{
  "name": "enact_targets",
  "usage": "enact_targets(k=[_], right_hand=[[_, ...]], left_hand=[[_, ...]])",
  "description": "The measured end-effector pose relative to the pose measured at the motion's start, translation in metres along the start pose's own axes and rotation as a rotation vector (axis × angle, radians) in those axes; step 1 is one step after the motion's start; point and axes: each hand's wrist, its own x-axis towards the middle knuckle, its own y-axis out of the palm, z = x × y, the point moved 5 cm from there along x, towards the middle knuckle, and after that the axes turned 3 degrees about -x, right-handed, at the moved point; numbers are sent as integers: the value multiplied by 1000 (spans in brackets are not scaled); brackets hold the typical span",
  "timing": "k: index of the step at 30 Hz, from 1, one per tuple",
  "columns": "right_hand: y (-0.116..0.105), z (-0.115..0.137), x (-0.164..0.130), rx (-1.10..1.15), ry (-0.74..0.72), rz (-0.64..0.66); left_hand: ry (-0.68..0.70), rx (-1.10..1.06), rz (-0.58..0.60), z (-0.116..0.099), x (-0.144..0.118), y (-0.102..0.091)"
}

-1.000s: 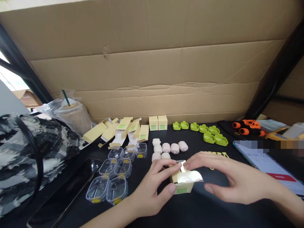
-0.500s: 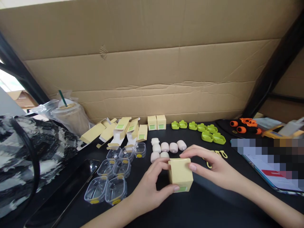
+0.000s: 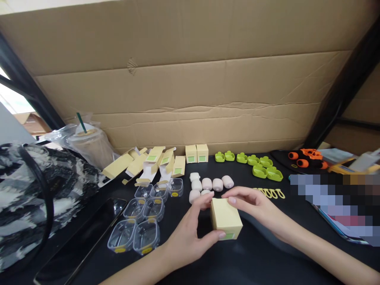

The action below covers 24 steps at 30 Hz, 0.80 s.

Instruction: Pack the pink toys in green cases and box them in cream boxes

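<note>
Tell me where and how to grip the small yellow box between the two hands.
Grip the small yellow box across its flat left and right walls, coming from above. Its closed top is flat and the sides are parallel. The left hand already holds the near-left side with its thumb by the green label; the right hand touches the far edge.

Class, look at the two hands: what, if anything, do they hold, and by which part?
Both hold one small pale yellow carton: the left hand grips its left side, thumb at the lower front edge; the right hand grips its far top edge.
</note>
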Motion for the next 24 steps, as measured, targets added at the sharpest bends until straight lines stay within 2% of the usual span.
enact_targets(k=[6,13,24], right_hand=[[1,2,0,-16,-36,-10],[3,1,0,81,-48,21],[4,-2,1,54,5,35]], left_hand=[[61,42,28,-7,1,1],[128,54,22,-8,0,0],[85,29,9,-8,2,0]])
